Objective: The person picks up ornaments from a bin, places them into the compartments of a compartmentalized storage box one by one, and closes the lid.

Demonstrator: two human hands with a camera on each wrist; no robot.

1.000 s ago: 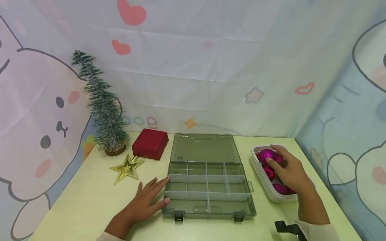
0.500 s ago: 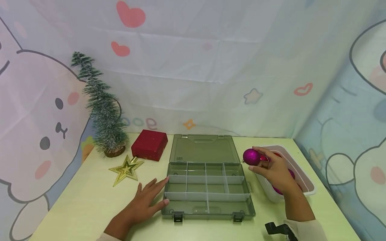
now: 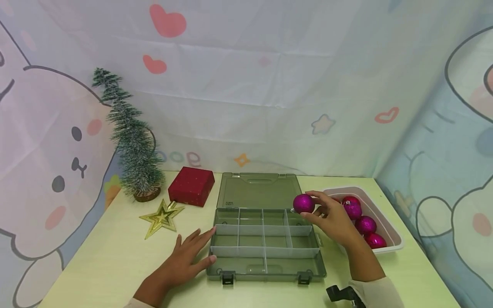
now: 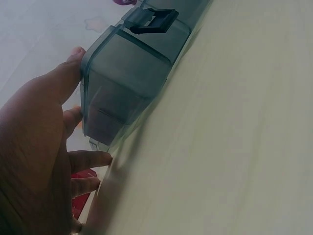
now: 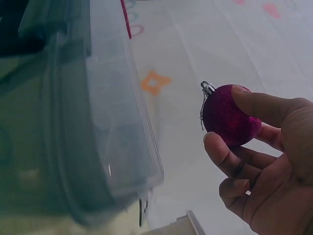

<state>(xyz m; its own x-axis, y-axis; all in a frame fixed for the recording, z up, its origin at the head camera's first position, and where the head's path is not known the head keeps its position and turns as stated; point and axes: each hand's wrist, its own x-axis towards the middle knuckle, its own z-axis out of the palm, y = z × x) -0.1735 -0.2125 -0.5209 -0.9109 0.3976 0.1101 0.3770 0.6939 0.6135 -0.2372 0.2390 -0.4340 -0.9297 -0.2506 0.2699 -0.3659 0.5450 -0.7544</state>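
My right hand [image 3: 333, 217] pinches a glittery magenta Christmas ball [image 3: 303, 203] between thumb and fingers, above the back right compartment of the divided box. In the right wrist view the ball [image 5: 230, 116] shows its silver cap and hanging loop pointing away from the palm. The green see-through organizer box [image 3: 265, 261] lies with its lid [image 3: 262, 190] folded back, and its compartments hold nothing. My left hand [image 3: 185, 259] rests at the box's left side with fingers spread and fairly straight. In the left wrist view the thumb touches the box wall [image 4: 127, 73].
At the right a white tub [image 3: 390, 226] holds several magenta and red balls [image 3: 366, 224]. Left of the box lie a gold star [image 3: 162, 217] and a red square box [image 3: 191, 185]. A small artificial tree [image 3: 136, 149] stands at the back left, before a printed cloth backdrop [image 3: 246, 85].
My right hand has lifted the magenta ball out of the white tub and carried it left to the organizer box. The left hand has stayed in place.
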